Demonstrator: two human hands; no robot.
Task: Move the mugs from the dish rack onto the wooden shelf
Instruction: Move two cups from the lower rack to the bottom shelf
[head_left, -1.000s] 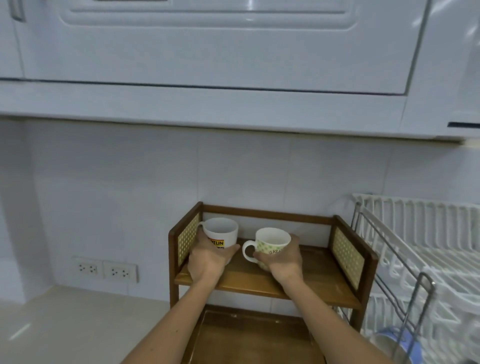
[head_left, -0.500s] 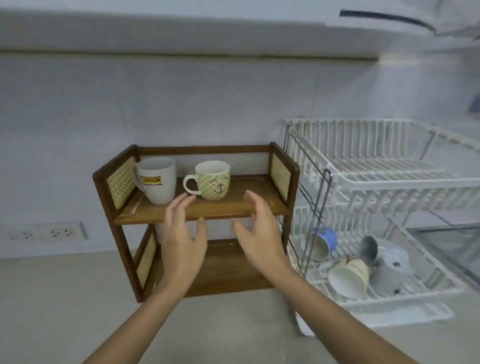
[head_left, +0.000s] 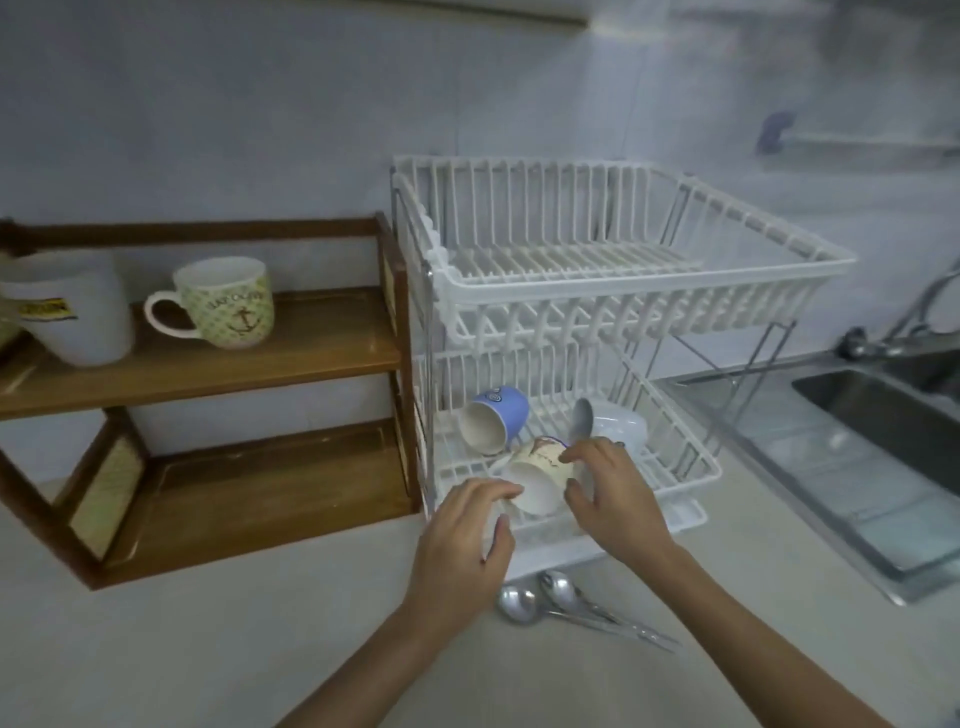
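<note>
A white two-tier dish rack (head_left: 649, 270) stands right of the wooden shelf (head_left: 291, 358). On its lower tier lie a blue mug (head_left: 496, 418), a cream patterned mug (head_left: 535, 480) on its side and a pale grey mug (head_left: 613, 423). My right hand (head_left: 610, 486) has its fingers spread around the cream mug's right side, touching it. My left hand (head_left: 467, 530) is open at the rack's front edge, fingertips near the cream mug's rim. On the shelf's top board stand a white mug (head_left: 72, 312) with a yellow label and a green anchor mug (head_left: 228, 304).
Two metal spoons (head_left: 561, 605) lie on the pale counter in front of the rack. A steel sink (head_left: 883, 415) with a tap is at the right. The rack's upper tier and the shelf's lower board (head_left: 260, 483) hold nothing.
Both hands have left the two mugs on the shelf and moved right and down to the rack's lower tier. My view has swung right and downward.
</note>
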